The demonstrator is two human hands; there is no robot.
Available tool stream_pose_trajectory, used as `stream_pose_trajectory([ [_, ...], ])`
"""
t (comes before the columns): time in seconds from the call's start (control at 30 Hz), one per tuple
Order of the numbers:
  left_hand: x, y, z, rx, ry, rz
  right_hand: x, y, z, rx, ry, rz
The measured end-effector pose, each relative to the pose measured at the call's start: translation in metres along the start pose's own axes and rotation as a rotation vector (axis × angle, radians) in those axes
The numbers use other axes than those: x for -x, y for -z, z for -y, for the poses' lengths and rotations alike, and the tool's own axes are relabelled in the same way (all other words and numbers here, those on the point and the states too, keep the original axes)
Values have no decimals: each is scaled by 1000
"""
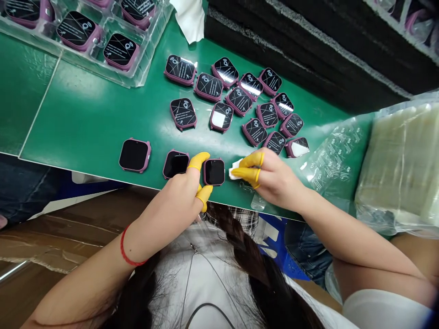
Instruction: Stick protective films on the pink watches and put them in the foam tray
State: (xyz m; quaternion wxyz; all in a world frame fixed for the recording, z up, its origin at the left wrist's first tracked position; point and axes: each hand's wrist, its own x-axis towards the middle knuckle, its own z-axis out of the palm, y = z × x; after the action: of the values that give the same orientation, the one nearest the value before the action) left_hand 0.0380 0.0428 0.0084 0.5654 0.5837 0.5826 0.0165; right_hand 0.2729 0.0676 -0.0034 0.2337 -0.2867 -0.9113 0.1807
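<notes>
At the table's front edge, my left hand (180, 194) grips a purple smartwatch body (214, 172) by its left side, thumb and fingers at its corners. The screen is dark and faces up. Just to its right, my right hand (274, 178) pinches a folded white wipe (234, 170), a small gap away from the watch. Both hands wear yellow finger cots. Another dark-screened watch (175, 163) lies partly behind my left hand, and one more (134, 155) rests farther left. Strapless watches with printed film on their screens (239, 101) are spread beyond my hands.
A clear plastic tray (141, 73) with several watches stands at the back left, beside a white cloth (190, 20). Dark foam blocks (291, 50) border the back right. Printed clear films (331, 153) and a bagged stack (399, 164) are at the right on the green table (85, 109).
</notes>
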Motion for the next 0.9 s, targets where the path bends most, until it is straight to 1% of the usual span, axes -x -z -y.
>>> stream_pose_trajectory([
  [0.07, 0, 0, 0, 9, -13, -2, -3, 1, -3, 19, -94, -82],
  [0.13, 0, -1, 1, 23, -38, -15, -9, -4, -4, 30, -137, -123],
  [0.23, -1, -2, 2, 27, -43, -36, -18, -17, -2, 42, -92, -115],
  [0.3, -1, -3, 3, 19, -41, -37, -19, -23, 2, 65, -66, -106],
  [0.5, -1, -2, 2, -36, -34, -49, -4, -27, 21, 58, -7, -68],
  [0.63, -1, -3, 3, -41, -50, -54, 4, -30, 31, 25, -6, -23],
  [0.73, -1, -4, 4, -24, -78, -58, 9, -28, 39, -31, -6, -11],
  [0.8, -1, -4, 5, 0, -102, -59, 13, -22, 43, -47, -26, -62],
  [0.9, -1, -3, 5, 23, -112, -48, 17, -9, 46, -16, -147, -152],
])
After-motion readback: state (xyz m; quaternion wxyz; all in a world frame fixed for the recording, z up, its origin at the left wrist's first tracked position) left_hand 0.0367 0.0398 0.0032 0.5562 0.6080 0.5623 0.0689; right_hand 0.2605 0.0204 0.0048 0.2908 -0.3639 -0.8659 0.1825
